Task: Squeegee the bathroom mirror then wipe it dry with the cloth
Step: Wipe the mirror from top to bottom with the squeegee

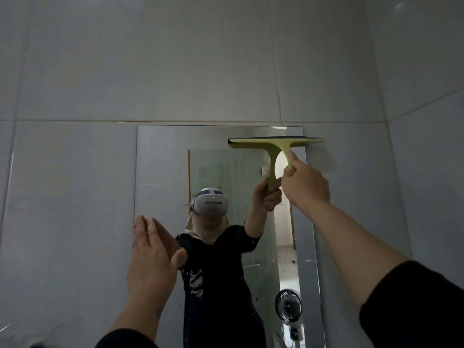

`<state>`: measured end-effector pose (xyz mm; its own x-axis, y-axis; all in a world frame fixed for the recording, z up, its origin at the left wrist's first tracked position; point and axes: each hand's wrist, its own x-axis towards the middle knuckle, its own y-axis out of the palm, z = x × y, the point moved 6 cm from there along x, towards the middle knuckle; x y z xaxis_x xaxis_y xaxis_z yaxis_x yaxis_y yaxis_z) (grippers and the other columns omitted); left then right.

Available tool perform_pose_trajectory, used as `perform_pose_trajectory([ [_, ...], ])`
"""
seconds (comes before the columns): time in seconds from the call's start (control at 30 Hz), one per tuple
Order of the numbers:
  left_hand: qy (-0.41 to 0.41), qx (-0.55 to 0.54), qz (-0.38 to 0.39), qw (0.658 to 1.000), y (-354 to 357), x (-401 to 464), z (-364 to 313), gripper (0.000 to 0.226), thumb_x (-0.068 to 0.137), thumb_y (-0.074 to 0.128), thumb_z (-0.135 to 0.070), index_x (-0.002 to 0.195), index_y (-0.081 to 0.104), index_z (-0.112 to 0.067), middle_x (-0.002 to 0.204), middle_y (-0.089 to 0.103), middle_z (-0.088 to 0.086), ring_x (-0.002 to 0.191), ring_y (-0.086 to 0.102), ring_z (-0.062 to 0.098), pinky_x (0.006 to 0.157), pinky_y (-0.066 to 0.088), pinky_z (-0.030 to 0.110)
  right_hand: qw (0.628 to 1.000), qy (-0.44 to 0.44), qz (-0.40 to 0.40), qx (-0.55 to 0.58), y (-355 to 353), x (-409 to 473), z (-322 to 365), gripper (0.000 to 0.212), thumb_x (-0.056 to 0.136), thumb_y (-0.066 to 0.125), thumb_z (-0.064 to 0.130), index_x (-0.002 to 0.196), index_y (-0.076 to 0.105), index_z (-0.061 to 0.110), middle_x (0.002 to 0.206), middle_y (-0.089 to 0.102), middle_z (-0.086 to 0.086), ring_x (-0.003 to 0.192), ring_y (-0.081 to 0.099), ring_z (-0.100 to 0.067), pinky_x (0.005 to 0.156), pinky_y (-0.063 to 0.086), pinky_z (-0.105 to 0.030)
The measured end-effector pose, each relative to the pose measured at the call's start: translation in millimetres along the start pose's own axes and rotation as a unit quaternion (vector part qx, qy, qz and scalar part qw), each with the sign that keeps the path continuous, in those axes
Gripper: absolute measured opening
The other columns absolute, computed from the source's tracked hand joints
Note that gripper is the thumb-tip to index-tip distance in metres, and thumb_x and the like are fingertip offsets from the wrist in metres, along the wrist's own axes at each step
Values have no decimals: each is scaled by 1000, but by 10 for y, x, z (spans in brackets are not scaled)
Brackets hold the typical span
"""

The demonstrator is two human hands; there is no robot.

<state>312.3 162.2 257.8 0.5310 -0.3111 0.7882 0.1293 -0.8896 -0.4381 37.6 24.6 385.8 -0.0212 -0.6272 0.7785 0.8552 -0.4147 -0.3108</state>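
The squeegee sits at the top right corner of the mirror, its blade level and laid against the glass just under the upper edge, with the right end of the blade running past the mirror's right side onto the wall tile. My right hand is clenched around the lower part of its green handle. My left hand is released, palm flat and fingers spread, resting at or just beside the mirror's left edge; I cannot tell whether it actually touches the glass.

I judge this to be the start of a downward pull on the right strip, so the squeegee step is barely begun and the cloth, which I cannot see anywhere, comes later.

Risks from here: the overhanging blade end could ride on the tile and lift the rubber off the glass, leaving a wet streak down the right side. Uneven pressure from a one-handed grip low on the handle could tilt the blade and make it skip. My flat left palm could smear the left edge I have yet to clear.
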Motion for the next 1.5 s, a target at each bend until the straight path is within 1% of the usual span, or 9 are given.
perform_pose_trajectory([
  [0.07,2,-4,-3,1000,-6,0,3,99,86,58,-43,149,-10,-10,156,-23,3,146,-11,20,115,24,40,998,19,-4,52,68,-90,50,50,96,36,27,145,30,39,120,64,-8,104,60,-31,83,46,-32],
  [0.2,7,-9,-4,1000,0,4,15,99,86,59,-43,149,-10,-10,157,-23,4,146,-11,20,115,25,41,991,47,-4,123,178,-296,206,49,98,36,21,146,31,32,108,66,-3,55,54,-5,45,38,-4],
  [0.23,8,-9,-3,1000,4,3,17,99,86,59,-44,149,-11,-10,157,-23,4,146,-11,21,116,24,41,990,47,-11,132,210,-348,255,50,98,37,20,147,31,30,116,66,-4,64,59,-9,53,42,-3],
  [0.33,11,-11,0,1000,5,-2,17,100,86,58,-46,149,-11,-9,156,-24,4,146,-11,21,116,22,40,987,58,-19,148,376,-481,371,51,97,38,20,147,30,29,119,66,-8,104,62,-26,89,48,-32],
  [0.47,11,-9,4,1000,-14,-8,-1,99,87,56,-46,148,-12,-8,156,-24,7,146,-11,21,118,19,38,986,33,-4,162,669,-645,608,52,97,38,25,148,27,30,106,68,-9,93,67,-27,85,53,-37],
  [0.6,5,-3,8,1000,-42,-28,-8,99,88,54,-48,147,-15,-9,156,-25,6,146,-13,20,117,20,38,987,-17,27,155,845,-900,945,50,99,38,26,148,25,29,105,64,-7,98,61,-23,76,44,-26],
  [0.8,6,-23,11,1000,-25,-23,24,102,85,60,-43,148,-13,-11,156,-26,1,146,-13,16,114,29,39,981,-144,69,110,1034,-1178,1395,50,97,39,25,146,30,30,114,63,-7,105,58,-22,86,50,-34],
  [0.93,3,-44,-2,999,-48,-24,27,100,85,60,-46,149,-10,-14,157,-23,-2,146,-10,14,116,26,38,978,-187,68,61,956,-1104,1343,48,97,40,28,143,33,35,109,65,-5,91,59,-20,70,48,-30],
  [1.5,0,-35,-27,999,-84,-73,140,101,82,62,-51,149,-5,-15,159,-6,1,146,6,20,114,29,43,951,-262,87,-137,504,-747,728,46,97,36,29,137,36,51,104,64,-5,87,61,-28,69,49,-35],
])
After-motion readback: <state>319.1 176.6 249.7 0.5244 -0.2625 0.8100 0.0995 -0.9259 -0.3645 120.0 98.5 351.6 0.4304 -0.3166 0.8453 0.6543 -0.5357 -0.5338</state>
